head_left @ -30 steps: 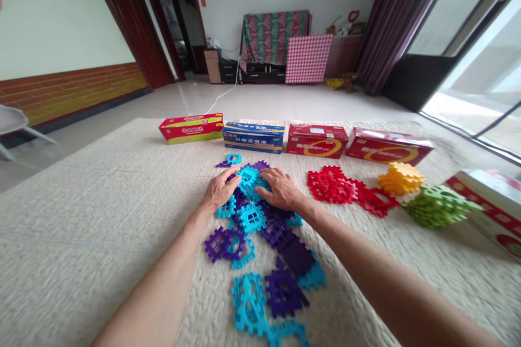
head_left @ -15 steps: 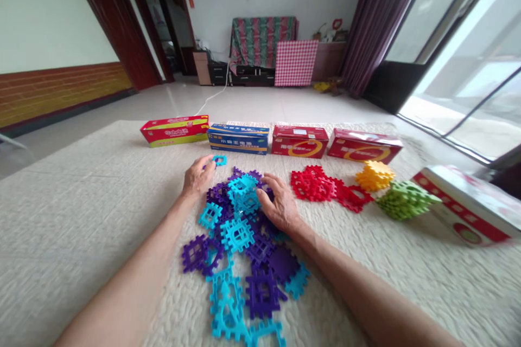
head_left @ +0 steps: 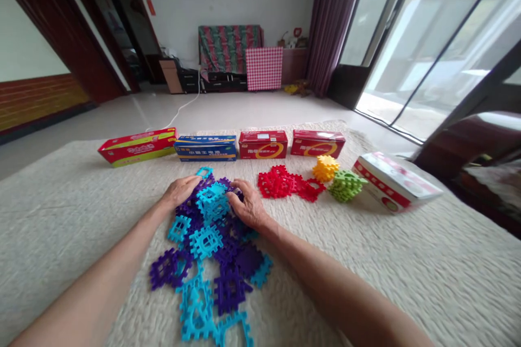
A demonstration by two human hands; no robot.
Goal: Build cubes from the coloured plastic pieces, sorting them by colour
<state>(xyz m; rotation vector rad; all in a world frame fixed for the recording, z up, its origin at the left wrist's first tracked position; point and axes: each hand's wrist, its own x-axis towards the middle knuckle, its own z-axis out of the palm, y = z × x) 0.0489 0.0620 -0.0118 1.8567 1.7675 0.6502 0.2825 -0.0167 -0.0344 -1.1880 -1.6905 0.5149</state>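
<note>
A heap of flat notched plastic pieces lies on the pale quilted cover, with purple pieces [head_left: 229,288] and light-blue pieces [head_left: 205,242] mixed together. My left hand [head_left: 182,191] is at the heap's far left side, fingers stretched out. Just beyond its fingertips is a light-blue square frame piece [head_left: 204,172]. On the opposite side my right hand [head_left: 249,207] rests against the heap, thumb and fingers apart, nothing seen gripped. Some purple pieces are partly hidden under this hand.
Red pieces [head_left: 279,181], a yellow stack [head_left: 325,168] and a green stack [head_left: 347,185] lie to the right. Behind stand a red-green box [head_left: 138,146], a blue box [head_left: 205,149] and two red boxes [head_left: 263,145]. A white-red box [head_left: 396,181] lies at right.
The view has turned to the right. My left hand has come closer to the heap, and the light-blue frame piece has shifted with it toward the purple pieces. My right hand stays against the heap.
</note>
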